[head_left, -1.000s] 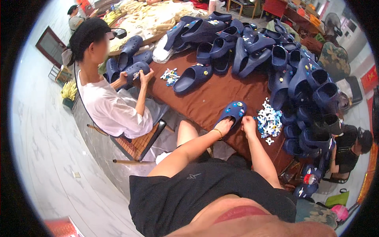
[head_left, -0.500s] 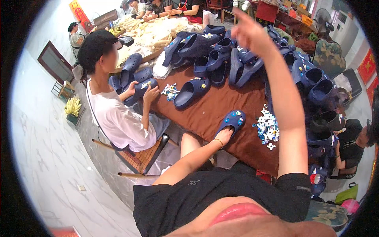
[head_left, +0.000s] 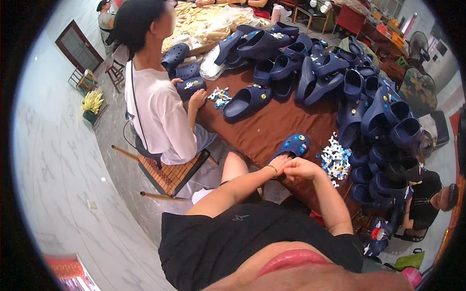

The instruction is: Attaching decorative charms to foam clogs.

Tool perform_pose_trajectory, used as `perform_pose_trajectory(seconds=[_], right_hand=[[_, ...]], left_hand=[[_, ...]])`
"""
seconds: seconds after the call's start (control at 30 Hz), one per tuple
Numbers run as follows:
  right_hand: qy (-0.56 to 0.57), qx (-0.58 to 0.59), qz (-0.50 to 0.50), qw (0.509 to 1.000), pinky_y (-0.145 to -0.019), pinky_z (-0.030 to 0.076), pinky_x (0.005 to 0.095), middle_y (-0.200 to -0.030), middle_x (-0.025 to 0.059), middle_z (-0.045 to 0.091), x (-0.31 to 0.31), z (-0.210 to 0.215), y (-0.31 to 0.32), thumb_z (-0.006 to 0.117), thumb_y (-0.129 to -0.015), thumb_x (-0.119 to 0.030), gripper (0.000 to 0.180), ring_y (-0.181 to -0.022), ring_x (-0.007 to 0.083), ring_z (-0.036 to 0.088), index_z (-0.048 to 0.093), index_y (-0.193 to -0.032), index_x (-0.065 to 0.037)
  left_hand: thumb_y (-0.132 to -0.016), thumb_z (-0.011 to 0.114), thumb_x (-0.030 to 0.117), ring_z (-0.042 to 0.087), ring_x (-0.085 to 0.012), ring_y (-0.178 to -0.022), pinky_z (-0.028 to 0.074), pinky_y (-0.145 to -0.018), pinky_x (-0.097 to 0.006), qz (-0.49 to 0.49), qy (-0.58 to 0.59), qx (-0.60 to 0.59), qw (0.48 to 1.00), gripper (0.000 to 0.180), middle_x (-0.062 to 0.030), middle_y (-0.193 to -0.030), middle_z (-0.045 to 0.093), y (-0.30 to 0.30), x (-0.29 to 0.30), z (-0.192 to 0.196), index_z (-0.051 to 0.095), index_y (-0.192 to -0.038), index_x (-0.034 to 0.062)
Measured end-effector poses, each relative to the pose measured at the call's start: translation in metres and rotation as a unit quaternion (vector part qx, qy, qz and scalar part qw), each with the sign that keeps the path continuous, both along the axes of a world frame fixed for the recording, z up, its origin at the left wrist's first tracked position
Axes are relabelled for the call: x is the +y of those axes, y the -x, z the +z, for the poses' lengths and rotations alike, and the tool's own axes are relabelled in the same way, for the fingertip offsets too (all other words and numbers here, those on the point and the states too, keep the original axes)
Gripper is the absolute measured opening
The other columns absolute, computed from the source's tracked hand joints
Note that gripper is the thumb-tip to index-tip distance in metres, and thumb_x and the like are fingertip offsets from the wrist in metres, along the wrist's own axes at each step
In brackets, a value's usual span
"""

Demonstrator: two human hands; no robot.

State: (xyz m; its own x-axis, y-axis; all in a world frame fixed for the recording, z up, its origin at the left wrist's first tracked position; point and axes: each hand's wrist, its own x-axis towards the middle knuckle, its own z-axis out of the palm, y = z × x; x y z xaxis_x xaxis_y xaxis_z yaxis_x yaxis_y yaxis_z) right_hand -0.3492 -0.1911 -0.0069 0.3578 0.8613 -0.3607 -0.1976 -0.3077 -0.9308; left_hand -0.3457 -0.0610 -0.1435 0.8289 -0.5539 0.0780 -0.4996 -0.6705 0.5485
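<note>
A navy blue clog [head_left: 296, 144] with small colourful charms on its toe stands near the table's front edge. My left hand [head_left: 278, 165] reaches into its heel opening and grips it, with the fingertips hidden inside. Right beside it, my right hand [head_left: 302, 169] is closed with bent fingers at the back of the left hand. Whether anything small is pinched there cannot be made out. Just to the right of the clog lies a pile of white and blue charms [head_left: 336, 157]. Another navy clog [head_left: 246, 103] lies on its own further back.
Brown cloth covers the table [head_left: 272, 123]. Many navy clogs [head_left: 374, 114] are heaped along its back and right. A co-worker in a white shirt [head_left: 162, 106] sits at the left, handling a clog [head_left: 191, 86] by a small charm pile [head_left: 220, 98]. Another person [head_left: 427, 196] sits at the right.
My right hand has come down from over the far clogs to beside my left hand. The view has shifted somewhat. My left hand stays in the clog.
</note>
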Motion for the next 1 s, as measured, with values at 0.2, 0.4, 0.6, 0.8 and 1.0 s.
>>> perform_pose_trajectory(seconds=[0.2,0.4,0.6,0.8,1.0], right_hand=[[0.175,0.170,-0.205,0.948,-0.043,0.038,0.0205,-0.063,-0.0003,0.053,-0.028,-0.081,0.025,0.052,-0.083,-0.024,0.020,-0.048,0.0075,0.046,0.057,-0.089,-0.005],[0.137,0.146,-0.227,0.953,-0.042,0.044,0.0249,-0.074,0.0077,0.056,-0.020,-0.106,0.033,0.052,-0.083,-0.027,0.028,-0.049,0.0121,0.051,0.049,-0.094,-0.002],[0.114,0.149,-0.346,0.919,-0.048,0.050,0.0278,-0.097,0.0121,0.053,0.012,-0.085,0.046,0.066,-0.072,-0.028,0.068,-0.067,0.0180,0.060,0.024,-0.118,0.000],[0.002,0.099,-0.434,0.896,-0.048,0.049,0.0241,-0.087,0.0061,0.055,0.020,-0.088,0.042,0.063,-0.069,-0.008,0.047,-0.065,0.0154,0.058,0.037,-0.108,-0.006],[-0.042,-0.165,-0.518,0.838,-0.051,0.045,0.0257,-0.086,0.0056,0.053,-0.019,-0.083,-0.029,0.062,-0.062,-0.009,0.043,-0.069,0.0141,0.053,0.044,-0.101,-0.005]], left_hand=[[-0.078,0.037,0.012,0.053,-0.0335,-0.090,0.044,-0.076,-0.039,0.023,-0.026,0.040,0.999,0.026,-0.0236,-0.104,0.049,0.004,0.005,-0.002,0.050,-0.099,0.0016],[-0.078,0.037,0.010,0.055,-0.0339,-0.083,0.045,-0.073,-0.040,0.022,-0.064,0.012,0.998,0.024,-0.0221,-0.098,0.051,-0.009,-0.003,0.002,0.049,-0.097,0.0016],[-0.080,0.035,0.007,0.052,-0.0377,-0.083,0.044,-0.072,-0.042,0.102,0.015,-0.007,0.995,0.025,-0.0240,-0.094,0.050,-0.018,-0.006,0.010,0.043,-0.102,-0.0009],[-0.075,0.041,0.004,0.047,-0.0408,-0.088,0.041,-0.075,-0.043,0.132,0.127,-0.050,0.982,0.031,-0.0270,-0.096,0.047,-0.023,0.002,0.010,0.042,-0.106,-0.0031],[-0.073,0.048,0.001,0.045,-0.0309,-0.103,0.037,-0.088,-0.036,0.011,0.290,-0.079,0.954,0.034,-0.0158,-0.110,0.048,-0.017,-0.005,0.092,0.048,-0.107,0.0027]])
